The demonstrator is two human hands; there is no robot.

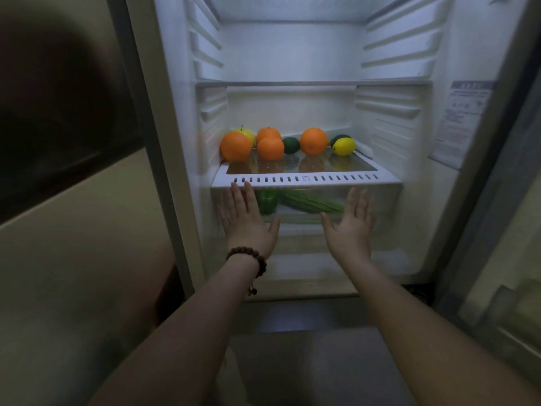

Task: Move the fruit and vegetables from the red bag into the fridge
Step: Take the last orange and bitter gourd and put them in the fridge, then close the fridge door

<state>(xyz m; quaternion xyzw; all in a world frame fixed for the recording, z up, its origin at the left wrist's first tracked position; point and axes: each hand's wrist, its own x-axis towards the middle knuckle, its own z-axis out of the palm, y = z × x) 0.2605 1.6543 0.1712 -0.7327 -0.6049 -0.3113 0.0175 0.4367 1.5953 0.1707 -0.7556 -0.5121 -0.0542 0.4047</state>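
Four oranges (236, 146) are being shown in bright orange on a shelf (304, 179) whose white front is being patterned by a row of small slots. A yellow-green apple (245, 132), a yellow lemon (344, 146) and two dark green round fruits (291, 145) are being seen beside them. Green vegetables (310, 202) are being glimpsed below. A bracelet (257, 259) of dark brown beads is being worn.

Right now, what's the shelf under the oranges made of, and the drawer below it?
Shelf: looks like glass in a white plastic rim, since the fruit reflects in it. Drawer: probably clear plastic; the green vegetables show through its front.
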